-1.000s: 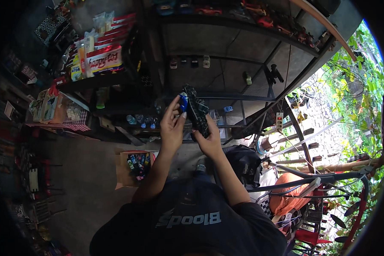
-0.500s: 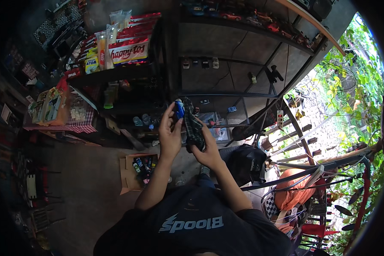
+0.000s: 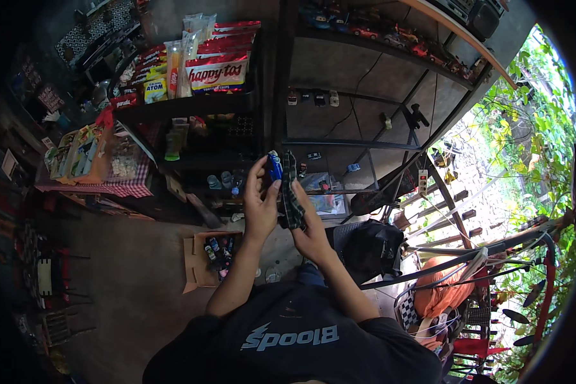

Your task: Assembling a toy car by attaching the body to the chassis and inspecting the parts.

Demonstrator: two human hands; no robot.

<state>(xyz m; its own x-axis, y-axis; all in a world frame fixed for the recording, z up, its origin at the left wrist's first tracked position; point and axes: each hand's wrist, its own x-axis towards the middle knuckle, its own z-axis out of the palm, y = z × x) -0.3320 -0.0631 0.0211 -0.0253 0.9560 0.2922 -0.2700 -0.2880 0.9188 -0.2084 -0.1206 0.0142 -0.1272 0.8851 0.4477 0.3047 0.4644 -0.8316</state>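
Between the fingertips and thumb of my left hand [image 3: 261, 203] is a small blue toy car [image 3: 275, 168], held upright on end. My right hand [image 3: 311, 229] grips a dark checked cloth [image 3: 290, 198], bunched lengthwise right beside the car. Whether cloth and car touch is hard to tell. Both hands are raised in front of my chest. Below them on the floor stands an open cardboard box [image 3: 193, 264], with several small toy cars [image 3: 212, 248] in it.
Ahead stands a metal-framed shelf [image 3: 339, 142] with toy cars in rows, including a light blue one [image 3: 353, 168]. Snack packets [image 3: 217, 72] fill a rack at the left, above a table with a red checked cloth [image 3: 131, 185]. A black bag [image 3: 371, 249] lies right of my legs.
The view has shifted, so the shelves sit farther right. My right hand has turned, and the cloth now hangs narrower and straighter beside the car. My left hand keeps its hold.
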